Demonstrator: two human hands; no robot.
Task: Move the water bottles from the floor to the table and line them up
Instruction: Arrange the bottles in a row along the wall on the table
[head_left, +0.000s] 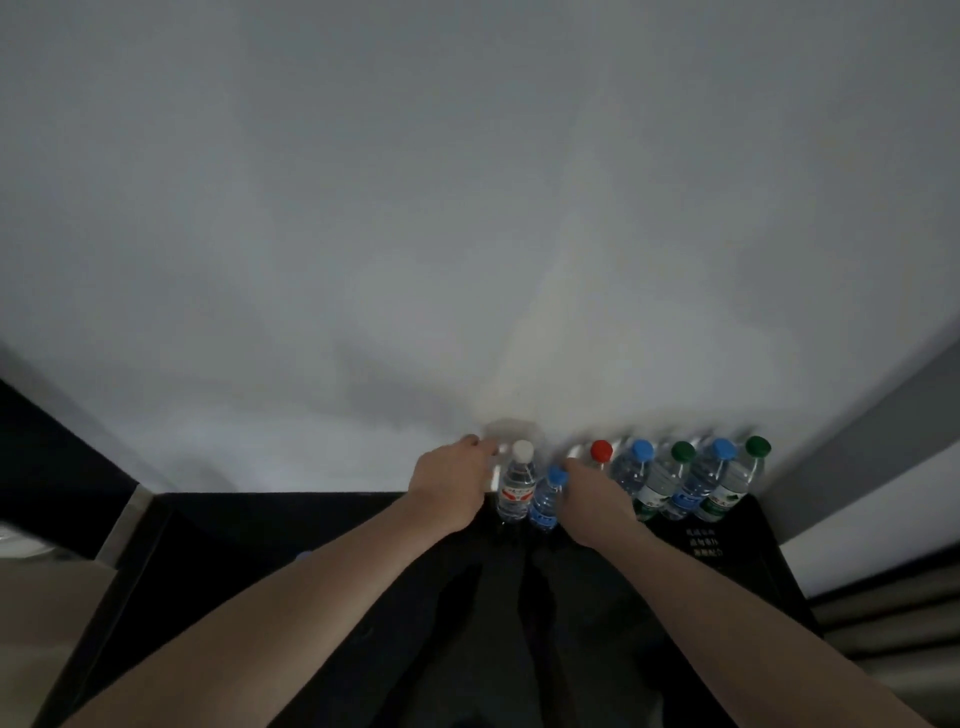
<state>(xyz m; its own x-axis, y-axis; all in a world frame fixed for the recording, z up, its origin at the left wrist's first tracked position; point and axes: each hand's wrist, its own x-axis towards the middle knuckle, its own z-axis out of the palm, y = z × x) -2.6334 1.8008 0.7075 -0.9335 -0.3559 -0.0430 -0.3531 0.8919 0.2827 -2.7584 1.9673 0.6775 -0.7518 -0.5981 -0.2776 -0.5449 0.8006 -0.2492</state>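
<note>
At lower centre, the left hand (451, 486) gripped a white-capped bottle (518, 483); the right hand (597, 501) held a blue-capped bottle (548, 499). Both should be set upright, touching the row (691, 483).

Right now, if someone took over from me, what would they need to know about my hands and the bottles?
Left hand: beside the white-capped bottle, on its left; whether its fingers touch it is hidden.
Right hand: against the small blue-capped bottle; the grip itself cannot be seen.
Bottles: seven stand along the back edge of the dark table, by the wall. After those two come the red-capped bottle, then blue, green, blue and green.
Done: a row is standing, though the small blue one sits slightly forward.
Left: tuck that one in line. The floor is out of view, so check for more.
</note>
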